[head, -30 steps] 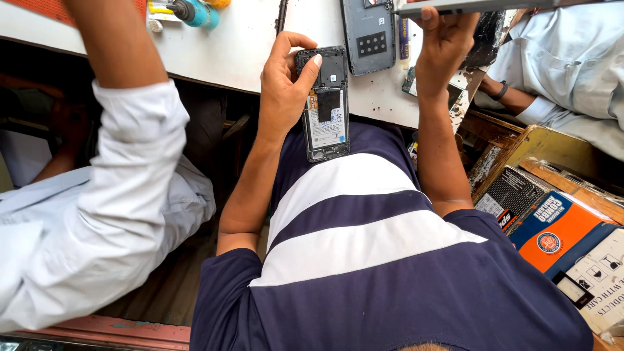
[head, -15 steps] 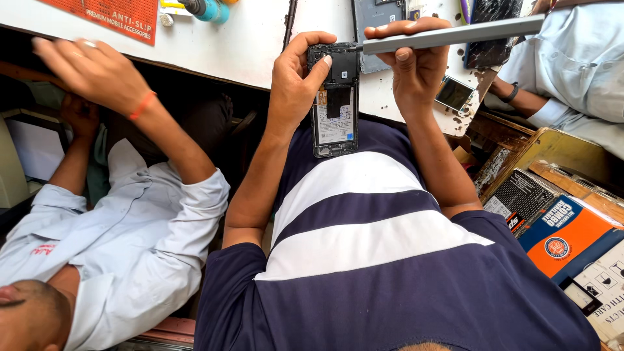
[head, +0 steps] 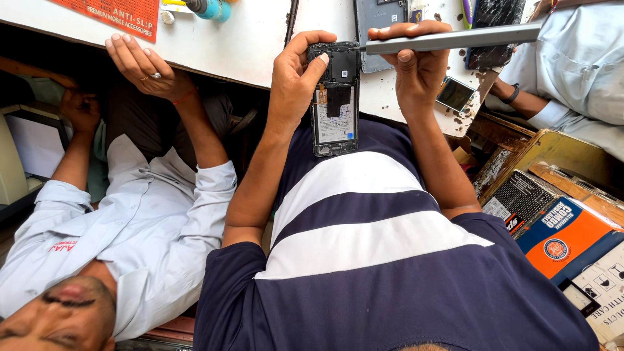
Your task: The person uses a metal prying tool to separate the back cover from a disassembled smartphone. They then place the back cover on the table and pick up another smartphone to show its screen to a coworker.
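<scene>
My left hand [head: 296, 78] grips an opened phone [head: 334, 104] with its back cover off, held upright over my chest against the edge of the white table [head: 247, 45]. The phone's battery and circuit board show. My right hand [head: 416, 68] holds a long grey screwdriver [head: 455, 40] sideways, its tip touching the phone's top right corner.
A person in a white shirt [head: 136, 214] sits on my left with a hand [head: 140, 62] on the table edge. Another person's sleeve [head: 578, 58] is at the far right. Phone parts [head: 455, 94], a red mat [head: 117, 14] and cardboard boxes [head: 559, 240] lie around.
The screwdriver came in with my right hand and now rests its tip on the phone's top corner. The neighbour's hand moved down onto the table edge.
</scene>
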